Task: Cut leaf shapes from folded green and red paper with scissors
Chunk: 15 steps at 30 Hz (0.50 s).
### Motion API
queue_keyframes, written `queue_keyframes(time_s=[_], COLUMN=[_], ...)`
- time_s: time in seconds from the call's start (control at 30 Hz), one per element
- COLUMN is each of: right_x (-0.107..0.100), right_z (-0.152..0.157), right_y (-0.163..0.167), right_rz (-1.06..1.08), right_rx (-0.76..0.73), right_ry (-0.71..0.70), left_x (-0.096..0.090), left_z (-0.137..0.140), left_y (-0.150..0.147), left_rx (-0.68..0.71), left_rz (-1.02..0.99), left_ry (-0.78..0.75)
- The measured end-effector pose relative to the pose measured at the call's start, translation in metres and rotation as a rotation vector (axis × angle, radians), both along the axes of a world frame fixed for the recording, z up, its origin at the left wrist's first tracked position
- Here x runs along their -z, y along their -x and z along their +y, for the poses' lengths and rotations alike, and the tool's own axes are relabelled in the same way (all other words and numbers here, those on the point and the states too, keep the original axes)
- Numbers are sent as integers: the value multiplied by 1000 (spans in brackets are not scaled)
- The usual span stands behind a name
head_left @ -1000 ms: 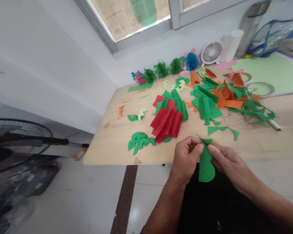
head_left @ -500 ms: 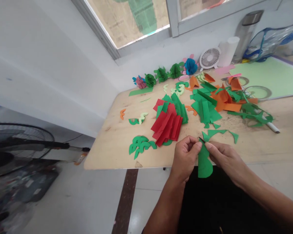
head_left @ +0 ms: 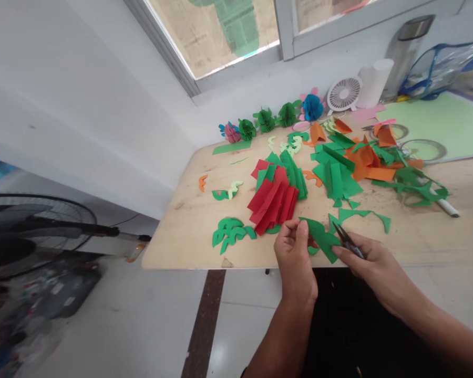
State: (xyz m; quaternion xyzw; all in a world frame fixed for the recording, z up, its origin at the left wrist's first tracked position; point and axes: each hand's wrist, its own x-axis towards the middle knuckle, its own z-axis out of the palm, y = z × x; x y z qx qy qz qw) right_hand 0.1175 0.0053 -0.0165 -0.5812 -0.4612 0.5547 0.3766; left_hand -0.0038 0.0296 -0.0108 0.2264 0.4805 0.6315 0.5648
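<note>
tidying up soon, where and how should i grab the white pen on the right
Probably best to pinch the white pen across its barrel by the dark-tipped end, coming from the near right: that end lies bare, while green scraps cover part of the rest.

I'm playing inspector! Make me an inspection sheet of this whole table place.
Surface: wooden table, stained in places.
Job's things: green paper; small scissors.
Clutter: red sheets heaped; orange pieces; green scraps partly over a white marker.
Hands: left hand grips the green paper; right hand holds the small scissors.
Cables: thin dark line beside the floor fan, perhaps a cord.
Surroundings: small white fan and folded paper figures near the wall.
</note>
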Motion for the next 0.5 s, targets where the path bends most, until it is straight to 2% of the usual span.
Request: queue_keyframes(time_s=[0.17,0.27,0.5], right_x=[-2,-6,-15], right_z=[11,19,32], right_y=[-9,-15,-15], right_rz=[-19,-42,-43], right_rx=[27,18,-156], right_ry=[-50,-63,-106], left_x=[-1,0,3], left_z=[-10,-18,-28], left_y=[6,12,17], left_rx=[2,61,212], left_rz=[-16,-32,-101], left_ry=[48,77,141])
